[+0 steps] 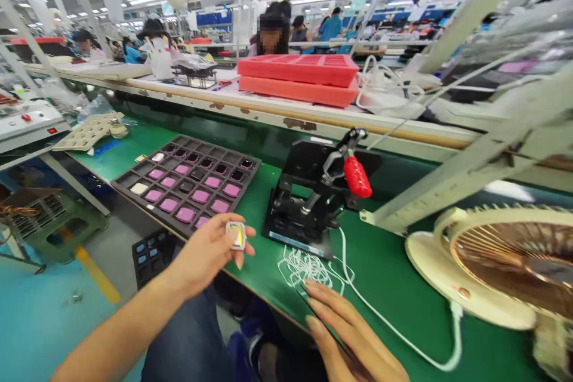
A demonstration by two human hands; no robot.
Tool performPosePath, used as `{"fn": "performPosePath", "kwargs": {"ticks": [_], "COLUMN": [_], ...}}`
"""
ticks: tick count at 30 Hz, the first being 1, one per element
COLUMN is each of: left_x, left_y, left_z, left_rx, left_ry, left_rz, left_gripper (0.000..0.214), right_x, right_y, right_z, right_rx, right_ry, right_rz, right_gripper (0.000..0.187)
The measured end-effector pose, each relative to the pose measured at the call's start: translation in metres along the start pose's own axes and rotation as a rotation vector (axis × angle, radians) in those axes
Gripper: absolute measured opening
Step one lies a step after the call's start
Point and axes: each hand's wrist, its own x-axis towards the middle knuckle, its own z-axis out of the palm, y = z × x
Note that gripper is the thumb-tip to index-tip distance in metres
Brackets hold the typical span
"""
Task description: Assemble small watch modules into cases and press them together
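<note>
My left hand [206, 250] is raised over the bench edge, pinching a small square glossy piece with a white rim [236, 235] between thumb and fingers. Just beyond it lies a dark compartment tray [129, 178] holding several pink square pads and a few pale ones. My right hand [349, 334] rests at the front of the green bench mat [385, 268] and holds nothing, its fingertips near a tangle of white cords [308, 268]. A black hand press with a red handle [313, 191] stands to the right of the tray.
A cream desk fan [496, 262] with a copper-coloured guard stands at the right, its white cable running along the mat. Stacked red trays [298, 77] sit on the shelf beyond. A co-worker [271, 36] sits across the bench. A small black tray [150, 256] sits below the bench edge.
</note>
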Motion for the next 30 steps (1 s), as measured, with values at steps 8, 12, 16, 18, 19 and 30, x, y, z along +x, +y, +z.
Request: {"fn": "performPosePath", "kwargs": {"ticks": [8,12,16,18,19,30], "left_x": [-0.046,-0.048,-0.049,-0.049,-0.049,-0.046], "left_y": [-0.031,-0.031,-0.036,-0.039,-0.04,-0.046], "left_z": [0.071,0.074,0.075,0.074,0.073,0.069], "left_rx": [0.01,0.055,0.099,0.126,0.145,0.107], "left_ry": [-0.082,-0.1,-0.095,-0.105,-0.112,-0.1], "left_rz": [-0.186,-0.197,-0.185,-0.178,-0.169,-0.19], "left_gripper": [0.05,0.051,0.041,0.034,0.031,0.026], "right_x": [0.009,0.0,-0.002,-0.001,-0.001,-0.023], "right_y": [-0.018,-0.012,-0.01,-0.01,-0.01,0.006], "right_z": [0.022,0.016,0.017,0.017,0.016,0.023], "right_rx": [0.189,0.215,0.224,0.214,0.208,0.127], "right_ry": [-0.02,-0.049,-0.056,-0.05,-0.049,-0.047], "right_rz": [-0.111,-0.114,-0.099,-0.098,-0.104,-0.226], "right_gripper": [0.041,0.045,0.044,0.043,0.042,0.046]}}
